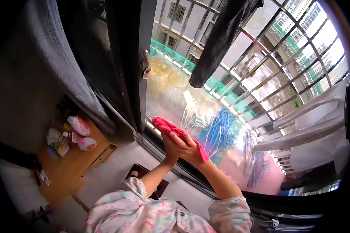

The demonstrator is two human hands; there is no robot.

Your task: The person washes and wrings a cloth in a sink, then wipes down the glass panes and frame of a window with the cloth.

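Note:
A bright pinkish-red cloth (164, 124) is bunched up between my two hands, in front of the open window. One end sticks out past my fingers at the upper left, and another part hangs down beside my right wrist. My left hand (170, 146) is closed on the cloth from the left. Pressed against it, my right hand (188, 148) grips the cloth with its fingers lying over the folds. The middle of the cloth is hidden by my hands.
A window frame with a handle (145, 66) stands left of the opening. Outside are metal bars (260, 46), blue strings (221, 130) and a hanging dark bundle (221, 39). At the left, a wooden desk (79, 163) holds pink-and-white bottles (79, 126).

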